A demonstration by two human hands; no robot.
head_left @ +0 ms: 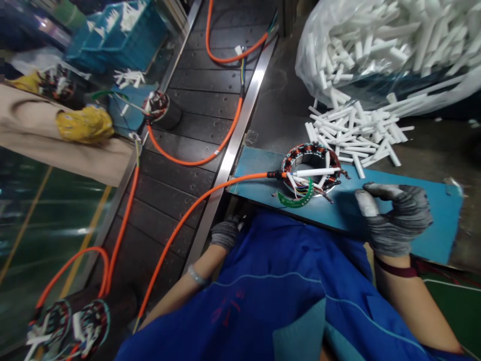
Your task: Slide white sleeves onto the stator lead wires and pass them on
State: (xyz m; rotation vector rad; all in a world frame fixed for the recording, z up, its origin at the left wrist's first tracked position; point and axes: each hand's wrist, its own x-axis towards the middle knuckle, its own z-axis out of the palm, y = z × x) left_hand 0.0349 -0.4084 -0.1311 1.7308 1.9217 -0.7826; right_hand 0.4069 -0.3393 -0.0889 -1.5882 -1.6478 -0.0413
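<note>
A motor stator [335, 186] with copper windings lies on the blue board in front of me. White sleeves, thin wires and a curved green circuit board [296, 199] sit at its near side, and an orange cable [210, 193] runs off it to the left. My right hand [400, 218], in a grey striped glove, hovers over the board right of the stator. Its thumb and forefinger curve with a gap between them, and I see nothing held. Low at the left, beside the metal rail, is my gloved left hand [225, 234]; its fingers are dark and partly hidden near the board's edge.
White tubes [356, 131] lie heaped behind the stator, below a clear bag [315, 55] full of them. A slatted conveyor [188, 185] at left carries another stator [165, 111] and orange cables. Across it is a co-worker's yellow glove [85, 124] near blue bins [128, 47].
</note>
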